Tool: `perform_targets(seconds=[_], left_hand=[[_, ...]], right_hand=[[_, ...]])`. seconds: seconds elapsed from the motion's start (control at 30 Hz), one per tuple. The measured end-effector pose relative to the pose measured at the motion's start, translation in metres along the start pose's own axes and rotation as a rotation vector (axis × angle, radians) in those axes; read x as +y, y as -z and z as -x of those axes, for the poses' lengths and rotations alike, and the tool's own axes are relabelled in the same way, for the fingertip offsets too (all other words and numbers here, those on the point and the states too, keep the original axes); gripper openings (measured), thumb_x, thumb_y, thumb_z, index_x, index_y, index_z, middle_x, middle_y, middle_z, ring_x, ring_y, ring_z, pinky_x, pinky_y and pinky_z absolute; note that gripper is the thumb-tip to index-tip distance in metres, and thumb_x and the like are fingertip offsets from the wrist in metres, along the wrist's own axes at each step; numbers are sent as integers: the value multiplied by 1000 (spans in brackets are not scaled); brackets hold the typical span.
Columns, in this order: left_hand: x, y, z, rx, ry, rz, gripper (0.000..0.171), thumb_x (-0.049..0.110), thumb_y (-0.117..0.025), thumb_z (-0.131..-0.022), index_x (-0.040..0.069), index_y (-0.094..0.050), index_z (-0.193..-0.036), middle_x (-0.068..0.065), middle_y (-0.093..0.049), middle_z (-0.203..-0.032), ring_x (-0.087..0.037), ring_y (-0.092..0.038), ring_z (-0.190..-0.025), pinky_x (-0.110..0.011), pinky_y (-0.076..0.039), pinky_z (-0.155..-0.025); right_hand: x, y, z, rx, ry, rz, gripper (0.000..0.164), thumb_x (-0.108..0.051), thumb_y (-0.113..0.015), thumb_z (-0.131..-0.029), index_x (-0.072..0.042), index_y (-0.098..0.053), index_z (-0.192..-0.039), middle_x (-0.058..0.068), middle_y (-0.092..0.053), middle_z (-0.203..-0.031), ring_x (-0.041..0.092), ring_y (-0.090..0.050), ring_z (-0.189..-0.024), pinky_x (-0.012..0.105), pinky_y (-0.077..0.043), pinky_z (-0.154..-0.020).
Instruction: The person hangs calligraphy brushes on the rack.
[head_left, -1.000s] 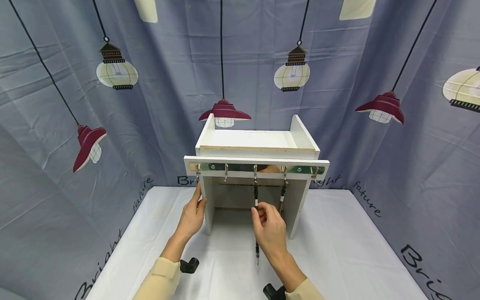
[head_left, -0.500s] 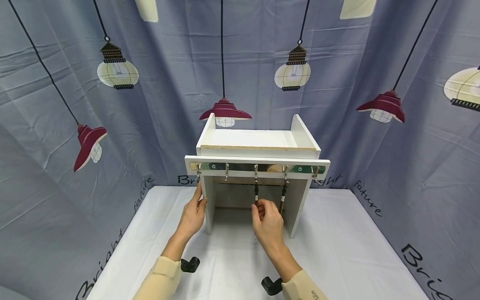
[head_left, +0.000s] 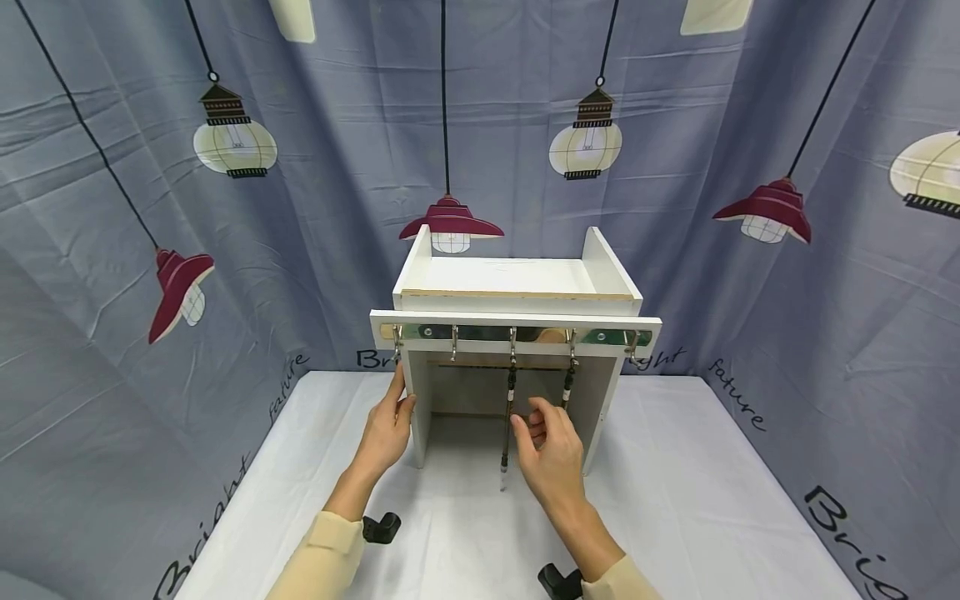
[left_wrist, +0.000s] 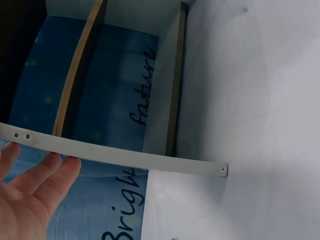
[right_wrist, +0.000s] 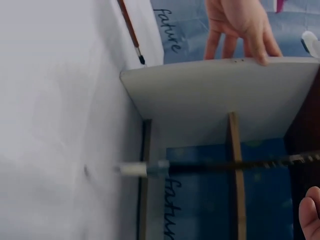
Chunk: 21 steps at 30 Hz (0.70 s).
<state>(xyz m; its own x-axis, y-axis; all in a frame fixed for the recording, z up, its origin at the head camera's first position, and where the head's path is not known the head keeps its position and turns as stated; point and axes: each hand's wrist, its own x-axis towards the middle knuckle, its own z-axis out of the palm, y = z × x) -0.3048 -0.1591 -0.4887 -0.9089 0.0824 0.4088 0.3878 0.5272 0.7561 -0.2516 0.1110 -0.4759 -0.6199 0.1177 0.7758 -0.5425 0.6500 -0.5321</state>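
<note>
A white shelf (head_left: 517, 304) stands on the table, with a hook rail (head_left: 480, 335) across its front. From the middle hook hangs a paintbrush (head_left: 509, 412) with a dark handle, slightly slanted and tip down. In the right wrist view this brush (right_wrist: 200, 167) is blurred, its pale tip to the left. My right hand (head_left: 553, 458) is just right of it, thumb and index finger apart and holding nothing. Another brush (head_left: 567, 387) hangs one hook to the right, partly behind that hand. My left hand (head_left: 386, 433) rests its extended fingers on the shelf's left side panel (left_wrist: 115, 152).
A brown-handled brush (right_wrist: 131, 30) with dark bristles shows beyond the side panel in the right wrist view. White cloth covers the table (head_left: 697, 500). A grey-blue curtain (head_left: 337, 167) printed with lamps surrounds it.
My right hand has let go of the brush on the middle hook and moved a little right. The brush now hangs free, its tip swung leftward. The left hand has not moved.
</note>
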Motion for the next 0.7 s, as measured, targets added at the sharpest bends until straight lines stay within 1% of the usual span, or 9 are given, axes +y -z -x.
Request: perform_targets(seconds=[0.13, 0.33, 0.47, 0.7], left_hand=[[1, 0, 0, -3, 7, 0, 64, 28, -43, -113, 19, -11, -168, -22, -33, -165, -43, -63, -126, -57, -54, -99], [1, 0, 2, -15, 20, 3, 64, 27, -43, -113, 20, -10, -168, -20, -33, -166, -43, -63, -126, -58, -54, -99], [2, -1, 2, -14, 18, 0, 64, 27, -43, -113, 20, -10, -168, -20, -33, -166, -43, -63, -127, -58, -54, -99], [2, 0, 1, -9, 12, -2, 64, 29, -43, -113, 19, -10, -168, -21, -32, -166, -43, -63, -126, -57, -54, -99]], right_hand=[[2, 17, 2, 21, 62, 8, 34, -6, -85, -85, -2, -70, -115, 8, -64, -88, 15, -60, -74, 23, -53, -63], [10, 38, 1, 66, 125, -29, 35, 0, -84, -82, -3, -71, -114, 7, -65, -86, 16, -59, -72, 20, -49, -65], [21, 49, 1, 98, 110, -35, 31, 1, -83, -81, -1, -73, -110, 7, -65, -85, 18, -57, -71, 19, -46, -64], [44, 67, -4, 164, 4, -8, 22, -1, -80, -84, 3, -72, -104, 10, -66, -82, 19, -55, -71, 17, -41, -67]])
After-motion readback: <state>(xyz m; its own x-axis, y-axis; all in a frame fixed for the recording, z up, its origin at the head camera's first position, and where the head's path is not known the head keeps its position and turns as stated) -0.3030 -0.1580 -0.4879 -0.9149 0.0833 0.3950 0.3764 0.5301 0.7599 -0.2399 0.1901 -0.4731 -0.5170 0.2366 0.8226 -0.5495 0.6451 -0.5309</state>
